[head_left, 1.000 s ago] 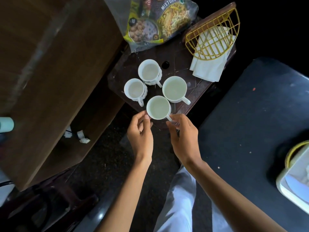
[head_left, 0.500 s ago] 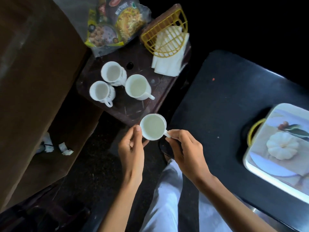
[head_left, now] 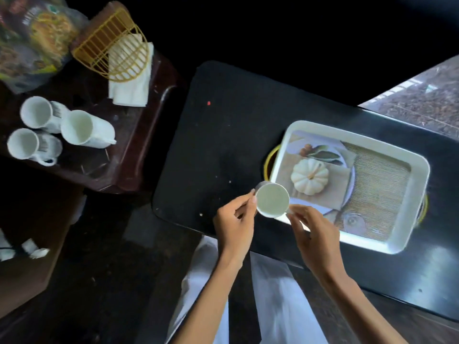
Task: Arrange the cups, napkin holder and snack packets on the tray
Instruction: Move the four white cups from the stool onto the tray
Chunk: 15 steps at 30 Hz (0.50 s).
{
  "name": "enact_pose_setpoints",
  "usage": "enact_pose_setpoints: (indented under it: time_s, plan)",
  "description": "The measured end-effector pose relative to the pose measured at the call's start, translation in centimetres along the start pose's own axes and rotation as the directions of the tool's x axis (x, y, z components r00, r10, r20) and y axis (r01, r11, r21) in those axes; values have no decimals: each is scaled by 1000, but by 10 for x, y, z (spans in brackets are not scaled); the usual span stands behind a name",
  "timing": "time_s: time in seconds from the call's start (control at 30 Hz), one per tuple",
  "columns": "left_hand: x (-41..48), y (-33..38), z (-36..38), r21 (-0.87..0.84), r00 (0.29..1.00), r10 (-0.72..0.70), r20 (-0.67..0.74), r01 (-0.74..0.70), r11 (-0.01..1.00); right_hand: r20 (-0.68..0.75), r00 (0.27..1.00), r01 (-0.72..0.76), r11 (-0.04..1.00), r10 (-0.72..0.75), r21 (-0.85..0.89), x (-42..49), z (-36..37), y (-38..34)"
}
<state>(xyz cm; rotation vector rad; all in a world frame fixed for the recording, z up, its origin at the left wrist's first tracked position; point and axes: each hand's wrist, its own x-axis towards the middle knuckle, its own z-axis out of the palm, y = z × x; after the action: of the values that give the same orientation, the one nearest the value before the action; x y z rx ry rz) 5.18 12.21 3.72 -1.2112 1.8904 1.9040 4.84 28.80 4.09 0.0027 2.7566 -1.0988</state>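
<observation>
A white cup (head_left: pixel 272 199) is held upright in the air over the near left corner of the white tray (head_left: pixel 412 155), which has a pumpkin picture on its floor. My right hand (head_left: pixel 314 234) pinches the cup's handle. My left hand (head_left: pixel 236 224) steadies its left side with the fingertips. Three more white cups (head_left: pixel 82 129) stand on the dark brown side table (head_left: pixel 134 145) at the left. Behind them lies the yellow wire napkin holder (head_left: pixel 111 43) with white napkins (head_left: pixel 130 78). The snack packets (head_left: pixel 34 38) lie at the top left, blurred.
The tray rests on a black table (head_left: pixel 223 135) with a rounded near edge. A gap of dark floor (head_left: pixel 99 256) separates the two tables. My white-clad legs (head_left: pixel 278 306) are below the hands. A brown cabinet (head_left: pixel 27 264) stands at the lower left.
Both hands carried the cup from the side table's near edge rightward over the gap to the tray's corner. The view swung right, bringing the whole tray in.
</observation>
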Motion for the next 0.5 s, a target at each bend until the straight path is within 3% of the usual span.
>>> enact_pose_setpoints:
  time_s: [0.2, 0.5]
  plan:
    - [4, -12, 47, 100, 1000, -28, 5, 27, 995, 30, 1000, -7, 999, 6, 35, 5, -14, 49]
    - [6, -28, 56, 175, 997, -54, -60, 64, 982, 118, 992, -54, 995, 45, 81, 12, -9, 69]
